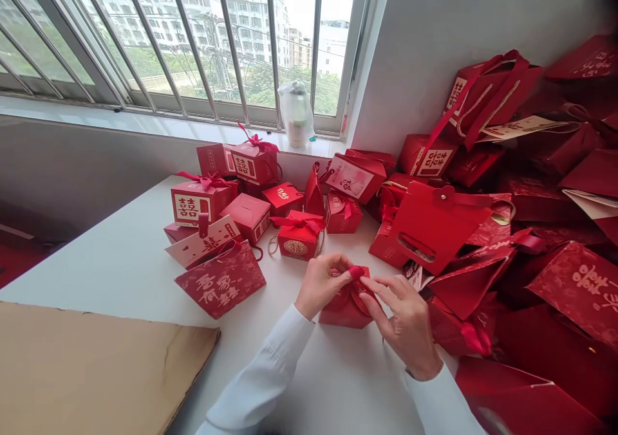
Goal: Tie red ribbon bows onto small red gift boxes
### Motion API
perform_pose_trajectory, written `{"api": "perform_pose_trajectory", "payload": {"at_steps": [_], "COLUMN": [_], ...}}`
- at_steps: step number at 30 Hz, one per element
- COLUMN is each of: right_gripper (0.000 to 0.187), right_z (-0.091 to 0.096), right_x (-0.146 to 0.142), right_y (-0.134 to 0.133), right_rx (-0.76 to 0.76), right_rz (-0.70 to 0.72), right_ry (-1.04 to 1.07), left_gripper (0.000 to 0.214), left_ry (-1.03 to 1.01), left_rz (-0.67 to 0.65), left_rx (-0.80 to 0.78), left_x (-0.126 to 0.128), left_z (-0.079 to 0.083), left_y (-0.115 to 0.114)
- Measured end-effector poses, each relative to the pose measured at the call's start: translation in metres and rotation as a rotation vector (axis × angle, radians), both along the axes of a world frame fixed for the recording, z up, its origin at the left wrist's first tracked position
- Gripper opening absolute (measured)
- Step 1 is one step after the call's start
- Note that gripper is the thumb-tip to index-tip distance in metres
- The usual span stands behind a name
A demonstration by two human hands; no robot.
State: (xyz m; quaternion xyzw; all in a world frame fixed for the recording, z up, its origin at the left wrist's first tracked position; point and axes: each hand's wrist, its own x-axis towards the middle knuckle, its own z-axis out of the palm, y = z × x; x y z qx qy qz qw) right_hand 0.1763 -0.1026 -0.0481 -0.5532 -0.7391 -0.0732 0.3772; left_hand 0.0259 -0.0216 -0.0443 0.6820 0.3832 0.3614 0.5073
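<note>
A small red gift box (344, 318) stands on the white table in front of me, partly covered by my hands. My left hand (324, 283) is closed at its top, pinching a red ribbon (356, 272) between thumb and fingertips. From the other side, my right hand (403, 316) reaches in with bent fingers; its thumb and forefinger close on the ribbon over the box's front. The exact ribbon part between those right fingertips is hard to make out. Just behind stands another red box with a bow (297, 237) and a gold round emblem.
Several finished-looking red boxes (190, 204) and a red bag (224, 280) stand at the left. A large heap of red boxes and bags (437, 222) fills the right side. A cardboard sheet (96, 370) lies at the front left. On the windowsill is a plastic-wrapped cup (296, 116).
</note>
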Motion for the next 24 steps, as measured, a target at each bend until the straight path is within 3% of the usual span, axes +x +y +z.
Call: {"api": "perform_pose_trajectory", "payload": {"at_steps": [4,9,15,20,24], "right_gripper": [0.025,0.027,0.029,0.033,0.032], "right_z": [0.009,0.010,-0.002,-0.015,-0.010], "right_x": [0.002,0.002,0.001,0.002,0.003], "right_y": [0.012,0.029,0.031,0.037,0.034], "right_rx": [-0.222,-0.427,-0.500,-0.553,-0.462], "right_rz": [-0.091,-0.004,-0.070,-0.061,-0.129], "right_ry": [0.381,0.493,0.663,0.796,0.787], "left_gripper": [0.022,0.019,0.016,0.014,0.018], "left_ry": [0.001,0.014,0.032,0.071,0.022], "left_rz": [-0.011,-0.012,-0.131,-0.143,-0.133], "left_rx": [0.001,0.022,0.071,0.097,0.036], "left_x": [0.000,-0.002,-0.007,-0.008,-0.006], "left_z": [-0.001,0.000,0.002,0.001,-0.001], "left_y": [0.000,0.001,0.005,0.006,0.005]}}
